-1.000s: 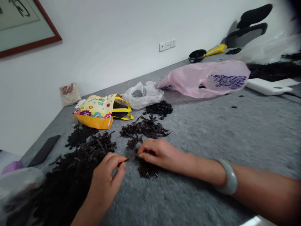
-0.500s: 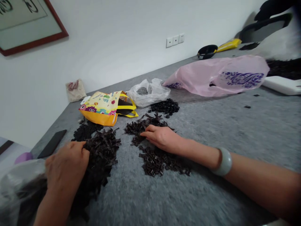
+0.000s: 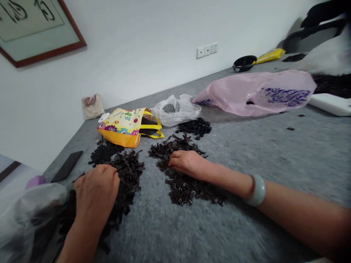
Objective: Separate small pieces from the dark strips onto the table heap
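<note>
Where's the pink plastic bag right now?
Head view, right of centre: the pink plastic bag lies on the grey table, just right of the white plastic bag.

the light was soft and rather dim, with a cool grey cast; the white wall [image 3: 142,47] was brightest around the upper middle. a faint shadow lay on the grey tabletop [image 3: 263,153] below the right forearm [image 3: 233,182], and a small glint sat on the bangle [image 3: 259,190]. the dark pile [image 3: 128,171] near the left hand [image 3: 97,193] sank into near-black, its detail mostly lost. softness blurred the clear plastic bag [image 3: 30,208] at lower left, and the right edge darkened and smeared.
</note>
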Demonstrator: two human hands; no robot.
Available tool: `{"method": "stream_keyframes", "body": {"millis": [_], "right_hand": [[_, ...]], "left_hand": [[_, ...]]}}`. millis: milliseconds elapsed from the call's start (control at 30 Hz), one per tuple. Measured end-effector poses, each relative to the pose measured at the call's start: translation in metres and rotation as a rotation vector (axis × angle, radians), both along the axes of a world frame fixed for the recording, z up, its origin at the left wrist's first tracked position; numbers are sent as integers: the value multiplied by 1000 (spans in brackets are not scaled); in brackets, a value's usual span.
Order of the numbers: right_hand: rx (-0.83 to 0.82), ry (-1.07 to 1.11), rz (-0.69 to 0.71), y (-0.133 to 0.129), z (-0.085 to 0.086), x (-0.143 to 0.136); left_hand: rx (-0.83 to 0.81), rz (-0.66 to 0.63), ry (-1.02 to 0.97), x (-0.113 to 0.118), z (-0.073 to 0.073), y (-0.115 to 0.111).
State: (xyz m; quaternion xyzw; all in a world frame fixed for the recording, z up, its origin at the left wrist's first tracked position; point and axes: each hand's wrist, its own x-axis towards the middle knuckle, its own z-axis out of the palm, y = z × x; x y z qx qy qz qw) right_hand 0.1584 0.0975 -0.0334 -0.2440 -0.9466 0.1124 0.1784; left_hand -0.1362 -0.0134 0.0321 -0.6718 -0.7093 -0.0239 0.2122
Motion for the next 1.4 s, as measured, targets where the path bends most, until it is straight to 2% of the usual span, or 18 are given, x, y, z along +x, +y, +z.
{"method": "stream_keyframes", "body": {"millis": [100,200,267,367,433,500,567,633,700,833,1000,1167,1267,1400], "right_hand": [[-42,4,-2,0,0,2],[-164,115,-14,1,0,3],[-326,248,-34,1,1,4],[-700,426,-111,1,5,6],[-976,511,-154,-1,9,6],[-1188,567,-162,-6,14,5],[-1304,590,-161,-12,18,3],[-1349,574,-166,-18,20,1],[-1364,554,-147,-24,21,-2],[-1388,546,-89,-31,18,-6],[-1320,505,-94,-30,16,-7],[-1186,495,-135,-25,18,-3],[-964,483,-137,-25,20,1],[-475,464,-33,-30,22,3]], "left_hand": [[-105,25,71,2,4,-3],[-109,51,46,-10,9,-5],[-73,77,18,-19,11,-3],[14,87,-16,-21,9,2],[82,2,-96,-11,5,5],[127,-182,-249,7,-3,6],[140,-377,-425,30,-13,5],[160,-512,-526,52,-24,3],[159,-600,-558,70,-33,1],[96,-616,-651,88,-43,2],[-54,-536,-845,87,-45,5],[-81,-476,-967,83,-46,9],[-78,-455,-1036,81,-46,11],[-77,-439,-1092,82,-51,12]]}}
